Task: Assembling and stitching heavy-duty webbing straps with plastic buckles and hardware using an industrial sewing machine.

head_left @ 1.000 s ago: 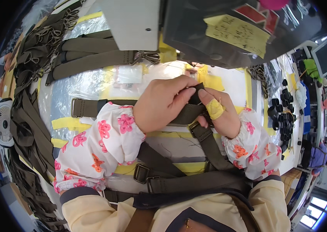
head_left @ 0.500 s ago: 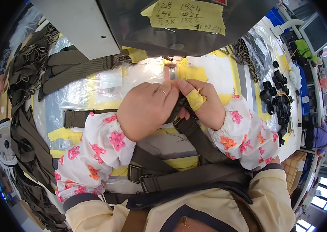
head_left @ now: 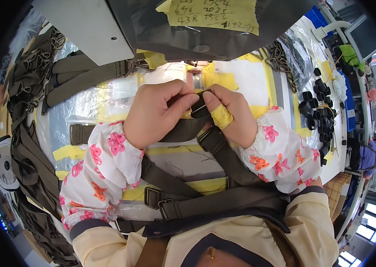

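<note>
My left hand (head_left: 154, 113) and my right hand (head_left: 237, 118) meet above the middle of the worktable. Between them they pinch an olive-brown webbing strap (head_left: 185, 131), whose small dark folded section (head_left: 200, 106) shows at the fingertips. Yellow tape (head_left: 222, 116) wraps my right thumb. The strap runs left beneath my left hand toward a metal buckle (head_left: 77, 134). Just below my right hand lies another buckle (head_left: 204, 140) on a second strap (head_left: 234, 164). Nearer to me, crossing straps carry two more metal buckles (head_left: 152, 197). Some fingers are hidden behind the webbing.
A dark machine housing (head_left: 197, 35) with a yellow handwritten note overhangs the far side. Straps with metal hooks (head_left: 32, 133) pile up at the left, beside a round white device (head_left: 4, 164). Small black rings (head_left: 319, 109) cluster at the right, with a monitor (head_left: 363, 38) beyond.
My left hand has shifted slightly left, and its fingertips have parted from those of my right hand. More of the strap and its dark folded section now shows between them.
</note>
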Demonstrator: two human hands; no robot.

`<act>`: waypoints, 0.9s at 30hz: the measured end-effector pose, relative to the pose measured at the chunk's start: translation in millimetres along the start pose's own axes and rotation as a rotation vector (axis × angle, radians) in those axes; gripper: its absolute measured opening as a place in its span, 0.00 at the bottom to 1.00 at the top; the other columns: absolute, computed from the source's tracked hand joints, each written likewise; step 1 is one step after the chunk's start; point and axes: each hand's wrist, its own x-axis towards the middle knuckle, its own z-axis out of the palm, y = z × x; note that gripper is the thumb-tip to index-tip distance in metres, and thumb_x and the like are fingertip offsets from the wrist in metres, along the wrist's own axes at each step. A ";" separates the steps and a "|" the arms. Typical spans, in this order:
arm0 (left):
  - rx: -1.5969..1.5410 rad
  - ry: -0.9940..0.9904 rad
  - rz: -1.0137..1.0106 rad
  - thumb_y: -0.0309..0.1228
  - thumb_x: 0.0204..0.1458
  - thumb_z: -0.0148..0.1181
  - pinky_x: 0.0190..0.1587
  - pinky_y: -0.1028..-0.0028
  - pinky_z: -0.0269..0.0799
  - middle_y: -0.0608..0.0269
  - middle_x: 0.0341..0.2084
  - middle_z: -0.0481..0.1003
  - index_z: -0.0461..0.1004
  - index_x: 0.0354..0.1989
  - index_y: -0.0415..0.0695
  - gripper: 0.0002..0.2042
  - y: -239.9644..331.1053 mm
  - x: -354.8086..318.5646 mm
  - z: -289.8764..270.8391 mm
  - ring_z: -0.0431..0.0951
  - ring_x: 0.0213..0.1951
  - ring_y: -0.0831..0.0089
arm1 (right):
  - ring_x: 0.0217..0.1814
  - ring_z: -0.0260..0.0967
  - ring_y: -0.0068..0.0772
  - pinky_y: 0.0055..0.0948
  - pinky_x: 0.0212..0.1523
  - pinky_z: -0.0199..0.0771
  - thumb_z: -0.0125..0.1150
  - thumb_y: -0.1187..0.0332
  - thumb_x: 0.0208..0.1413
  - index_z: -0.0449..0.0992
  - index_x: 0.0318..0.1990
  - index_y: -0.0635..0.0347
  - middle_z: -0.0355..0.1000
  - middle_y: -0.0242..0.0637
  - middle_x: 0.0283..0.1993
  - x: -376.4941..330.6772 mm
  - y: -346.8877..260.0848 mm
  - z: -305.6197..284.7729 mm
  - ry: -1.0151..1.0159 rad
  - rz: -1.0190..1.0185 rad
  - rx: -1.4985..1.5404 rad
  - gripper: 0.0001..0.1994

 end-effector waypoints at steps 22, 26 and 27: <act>0.968 0.103 0.647 0.26 0.46 0.53 0.39 0.66 0.69 0.56 0.34 0.72 0.72 0.42 0.44 0.13 -23.2 20.9 -3.0 0.73 0.37 0.60 | 0.22 0.66 0.25 0.21 0.28 0.67 0.58 0.63 0.52 0.66 0.49 0.63 0.70 0.37 0.32 23.6 18.1 -28.1 -0.061 -0.042 0.267 0.19; 1.016 -0.003 0.574 0.24 0.42 0.52 0.41 0.69 0.69 0.55 0.34 0.72 0.72 0.40 0.42 0.14 -13.1 22.2 -4.4 0.73 0.39 0.59 | 0.31 0.68 0.24 0.20 0.33 0.68 0.70 0.66 0.40 0.70 0.43 0.64 0.71 0.38 0.35 27.8 19.8 -27.2 0.165 -0.389 -0.377 0.22; 1.013 -0.012 0.574 0.24 0.42 0.52 0.41 0.69 0.69 0.55 0.34 0.72 0.72 0.40 0.42 0.14 -12.1 22.0 -5.0 0.73 0.39 0.59 | 0.33 0.68 0.23 0.21 0.34 0.68 0.70 0.67 0.40 0.71 0.41 0.65 0.71 0.38 0.36 29.5 18.0 -28.8 0.132 -0.367 -0.378 0.21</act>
